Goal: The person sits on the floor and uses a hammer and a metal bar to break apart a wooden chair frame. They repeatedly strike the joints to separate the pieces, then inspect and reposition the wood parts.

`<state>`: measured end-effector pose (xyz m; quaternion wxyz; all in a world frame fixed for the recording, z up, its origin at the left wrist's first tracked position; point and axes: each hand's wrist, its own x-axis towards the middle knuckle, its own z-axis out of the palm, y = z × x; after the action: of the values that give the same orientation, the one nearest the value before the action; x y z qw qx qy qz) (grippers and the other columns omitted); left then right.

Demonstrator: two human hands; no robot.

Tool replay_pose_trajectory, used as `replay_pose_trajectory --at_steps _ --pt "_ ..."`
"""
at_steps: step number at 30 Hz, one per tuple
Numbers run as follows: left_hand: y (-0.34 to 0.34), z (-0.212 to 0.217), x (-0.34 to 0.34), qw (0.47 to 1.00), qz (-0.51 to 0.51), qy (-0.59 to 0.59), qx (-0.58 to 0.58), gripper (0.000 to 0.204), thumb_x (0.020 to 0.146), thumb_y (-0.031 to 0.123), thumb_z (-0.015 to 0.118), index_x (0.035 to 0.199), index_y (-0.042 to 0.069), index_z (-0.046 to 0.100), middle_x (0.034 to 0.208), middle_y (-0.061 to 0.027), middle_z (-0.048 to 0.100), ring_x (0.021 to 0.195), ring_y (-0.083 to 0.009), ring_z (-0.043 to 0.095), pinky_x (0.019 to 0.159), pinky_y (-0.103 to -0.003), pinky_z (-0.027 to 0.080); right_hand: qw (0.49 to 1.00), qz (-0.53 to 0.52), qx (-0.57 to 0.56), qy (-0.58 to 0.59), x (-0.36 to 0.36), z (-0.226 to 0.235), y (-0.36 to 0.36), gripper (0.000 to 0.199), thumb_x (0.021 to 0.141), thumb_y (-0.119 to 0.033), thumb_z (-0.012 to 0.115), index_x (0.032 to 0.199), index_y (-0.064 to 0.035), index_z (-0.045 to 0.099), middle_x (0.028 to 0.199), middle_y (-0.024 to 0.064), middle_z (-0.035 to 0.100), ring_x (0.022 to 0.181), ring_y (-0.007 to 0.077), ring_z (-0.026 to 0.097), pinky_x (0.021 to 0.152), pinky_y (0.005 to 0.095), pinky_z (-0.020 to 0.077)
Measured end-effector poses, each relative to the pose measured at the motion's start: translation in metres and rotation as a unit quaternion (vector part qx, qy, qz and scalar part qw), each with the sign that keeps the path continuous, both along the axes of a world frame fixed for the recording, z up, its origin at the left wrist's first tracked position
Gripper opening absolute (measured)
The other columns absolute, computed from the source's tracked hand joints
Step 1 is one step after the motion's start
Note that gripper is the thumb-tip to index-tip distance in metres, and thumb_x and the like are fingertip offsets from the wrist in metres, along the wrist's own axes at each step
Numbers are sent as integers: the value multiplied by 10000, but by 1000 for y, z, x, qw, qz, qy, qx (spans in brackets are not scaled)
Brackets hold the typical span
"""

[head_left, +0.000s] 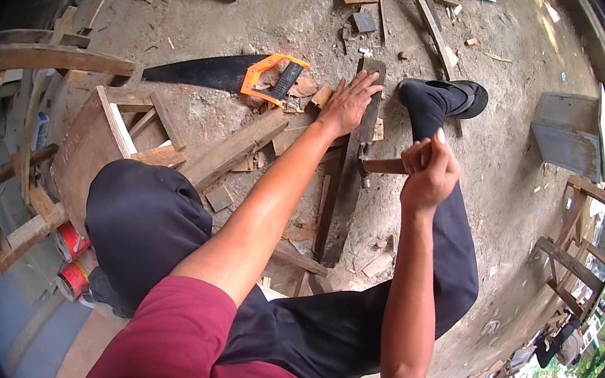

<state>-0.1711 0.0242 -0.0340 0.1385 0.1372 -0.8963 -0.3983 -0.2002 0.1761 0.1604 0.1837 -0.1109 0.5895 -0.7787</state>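
A long dark wooden plank lies lengthwise in front of me, on other bits of timber. My left hand rests flat on its far part, fingers stretched out and spread, holding nothing. Closed round a wooden handle, my right hand grips a hammer on the right of the plank. The hammer's metal head is over the plank's middle, nearer me than my left hand; whether it touches the wood I cannot tell.
An orange-handled handsaw lies on the ground at left. Nearer stands a wooden frame box, with a thick beam beside it. My sandalled foot is right of the plank. Red cans stand lower left; a grey box is far right.
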Motion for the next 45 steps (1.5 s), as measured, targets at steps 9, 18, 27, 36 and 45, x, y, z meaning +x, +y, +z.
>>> replay_pose_trajectory --at_steps 9,18,27,36,45 --pt "8 -9 1 997 31 70 22 426 989 120 469 1407 203 472 1605 -20 310 1509 -271 228 1204 -558 197 970 3 239 47 -50 -32 -90 486 980 -268 537 590 15 470 512 -22 431 511 63 386 474 304 313" --pt "4 -9 0 994 16 109 9 408 980 133 461 1385 145 509 1583 -67 347 1494 -306 259 1211 -495 225 965 -58 214 140 -56 -43 -111 438 981 -194 559 615 33 480 514 -28 404 536 52 351 476 298 278" --pt "9 -1 3 999 19 20 -22 433 986 132 464 1410 216 487 1608 -16 302 1519 -261 197 1196 -594 205 981 -74 132 124 30 -9 -39 422 1055 -207 501 667 -59 426 578 -18 404 498 44 357 460 231 287" --pt "-13 49 29 979 -71 -172 -80 531 990 115 439 1516 165 385 1657 -39 194 1532 -240 152 1242 -536 82 846 46 530 28 108 54 82 354 984 -172 597 1191 116 612 797 209 711 698 246 736 603 368 565" --pt "-32 97 109 982 0 -187 -30 420 950 169 556 1351 46 531 1425 -202 525 1370 -350 449 1142 -502 332 809 224 517 -168 151 -54 126 336 977 -263 574 837 42 568 746 145 653 561 244 670 444 390 534"
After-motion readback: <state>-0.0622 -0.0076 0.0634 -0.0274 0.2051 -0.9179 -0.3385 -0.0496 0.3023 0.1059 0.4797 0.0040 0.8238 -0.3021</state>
